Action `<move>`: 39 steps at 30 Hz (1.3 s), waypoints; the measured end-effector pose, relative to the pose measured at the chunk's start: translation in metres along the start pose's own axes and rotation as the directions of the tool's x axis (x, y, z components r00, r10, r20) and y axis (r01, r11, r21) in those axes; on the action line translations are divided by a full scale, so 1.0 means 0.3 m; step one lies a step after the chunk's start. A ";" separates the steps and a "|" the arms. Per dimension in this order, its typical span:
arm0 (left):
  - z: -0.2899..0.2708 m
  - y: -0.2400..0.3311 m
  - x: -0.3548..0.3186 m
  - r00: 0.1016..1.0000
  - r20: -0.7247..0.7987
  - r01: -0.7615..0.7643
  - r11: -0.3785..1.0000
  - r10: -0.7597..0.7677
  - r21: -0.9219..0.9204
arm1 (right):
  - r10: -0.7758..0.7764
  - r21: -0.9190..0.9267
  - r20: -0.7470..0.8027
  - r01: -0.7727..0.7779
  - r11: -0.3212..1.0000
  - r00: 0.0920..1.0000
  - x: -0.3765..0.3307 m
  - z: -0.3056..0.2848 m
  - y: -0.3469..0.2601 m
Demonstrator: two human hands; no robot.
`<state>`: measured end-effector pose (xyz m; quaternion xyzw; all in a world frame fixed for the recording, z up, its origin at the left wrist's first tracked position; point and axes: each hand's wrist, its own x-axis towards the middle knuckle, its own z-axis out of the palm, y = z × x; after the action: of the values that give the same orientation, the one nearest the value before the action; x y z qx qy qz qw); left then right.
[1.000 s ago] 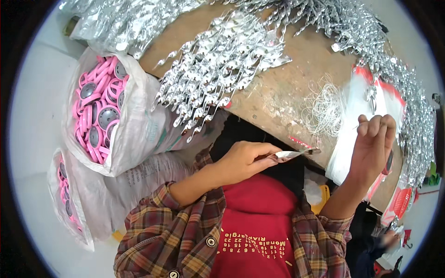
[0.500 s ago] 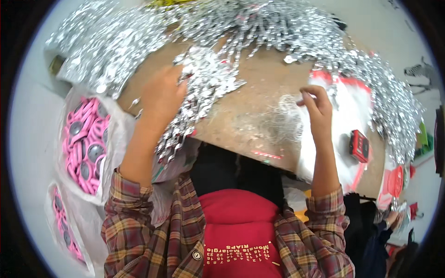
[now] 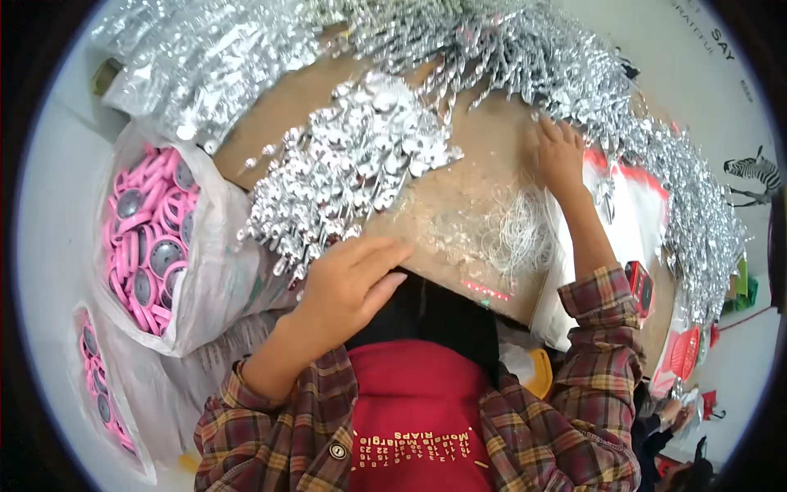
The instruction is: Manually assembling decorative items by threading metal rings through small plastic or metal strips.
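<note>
Table (image 3: 447, 225) mid-frame, silver strands (image 3: 574, 98) along top. Silver foil pile (image 3: 352, 156) upper centre-left. L hand (image 3: 344, 283), left of centre, just moved off pile to table edge — thumb/fingers apart, nothing visible btwn. R hand (image 3: 561, 153), upper right, now up nr strands — fingers bent, can't tell grip. So L's free atm.

1. Table (image 3: 447, 209) before me: strip pile (image 3: 352, 156) left, cord tangle (image 3: 520, 234) right of it, plastic bags (image 3: 616, 217) further right.
2. More strips (image 3: 492, 53) along far edge.
3. Left of me: sack (image 3: 215, 271) of wheels (image 3: 147, 246), second sack (image 3: 168, 402) beside it.
</note>
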<state>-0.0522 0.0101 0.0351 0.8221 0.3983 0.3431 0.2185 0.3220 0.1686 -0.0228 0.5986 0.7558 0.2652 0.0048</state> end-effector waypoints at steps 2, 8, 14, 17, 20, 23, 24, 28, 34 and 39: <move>0.018 -0.011 -0.013 0.999 -0.017 0.027 0.999 -0.027 -0.021 | -0.035 0.264 -0.153 0.075 0.962 0.988 -0.017 -0.114 -0.044; 0.045 -0.015 0.054 0.995 -0.097 -0.010 0.970 -0.014 -0.242 | 0.413 0.826 -0.500 0.277 0.490 0.761 -0.197 -0.584 -0.117; 0.032 0.026 0.053 0.978 -0.143 0.050 0.842 -0.149 -0.537 | 0.512 0.833 -0.184 0.409 -0.371 0.839 -0.451 -0.799 0.049; 0.040 0.081 0.066 0.987 -0.086 0.057 0.792 -0.137 -0.608 | 0.441 0.985 -0.173 0.159 0.068 0.881 -0.474 -0.719 -0.126; 0.064 0.140 0.061 0.985 0.170 0.111 0.784 -0.007 -0.611 | 0.221 0.908 -0.037 0.126 -0.399 0.974 -0.426 -0.675 -0.299; 0.105 0.176 0.036 0.949 0.306 0.285 0.623 -0.077 -0.728 | 0.072 0.925 0.010 0.018 -0.380 0.997 -0.422 -0.642 -0.344; 0.112 0.167 0.029 0.950 0.305 0.280 0.627 -0.071 -0.727 | 0.077 0.926 0.005 0.024 -0.378 0.997 -0.411 -0.627 -0.340; 0.111 0.100 -0.008 0.924 0.218 0.371 0.594 -0.314 -0.714 | 0.145 0.957 0.004 -0.046 0.287 0.989 -0.357 -0.469 -0.277; 0.094 0.063 -0.051 0.905 0.207 0.409 0.631 -0.371 -0.659 | -0.116 0.529 -0.215 0.215 0.821 0.970 -0.280 -0.339 -0.308; 0.100 0.038 -0.062 0.892 0.239 0.434 0.579 -0.384 -0.691 | -0.241 0.339 -0.216 0.304 0.890 0.946 -0.224 -0.291 -0.309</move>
<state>-0.0325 -0.0142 0.0149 0.5623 0.3998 0.3867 0.6119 0.2291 0.0599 -0.0063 0.4520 0.8663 0.1654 -0.1339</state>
